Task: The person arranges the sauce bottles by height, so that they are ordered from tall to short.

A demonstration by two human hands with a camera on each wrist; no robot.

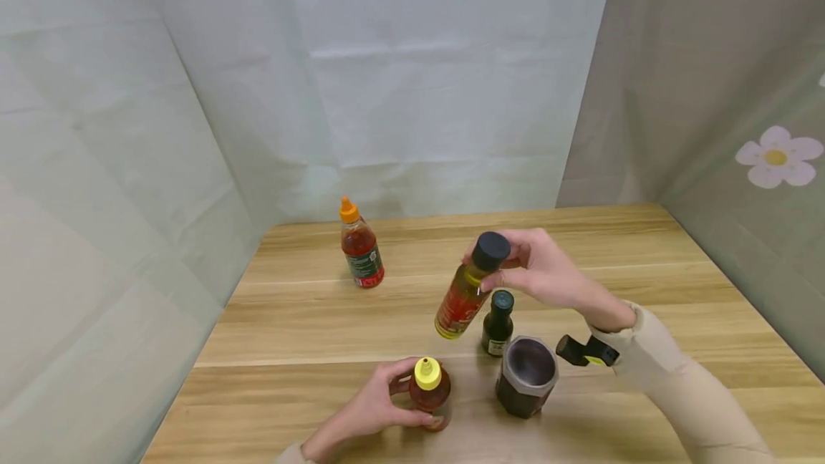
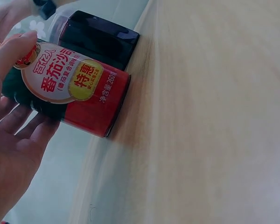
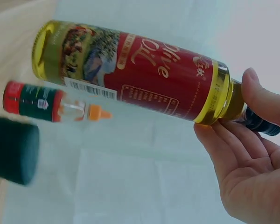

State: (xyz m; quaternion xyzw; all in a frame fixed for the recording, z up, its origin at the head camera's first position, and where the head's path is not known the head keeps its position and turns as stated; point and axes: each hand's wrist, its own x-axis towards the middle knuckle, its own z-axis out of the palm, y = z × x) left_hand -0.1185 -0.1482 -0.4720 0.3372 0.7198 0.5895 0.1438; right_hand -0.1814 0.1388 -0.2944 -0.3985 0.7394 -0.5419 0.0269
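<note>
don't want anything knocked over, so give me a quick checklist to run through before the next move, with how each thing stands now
1. Right hand has a grip on the olive oil bottle: ok, fingers and thumb around its neck.
2. Olive oil bottle upright for setting down: not ok, tilted and raised above the table.
3. Left hand steadies the yellow-capped bottle: ok, fingers and thumb on opposite sides.
4. Orange-capped bottle away from both hands: ok, standing apart, farther back.
5. Faceted cup empty: cannot tell, its inside looks dark.
</note>
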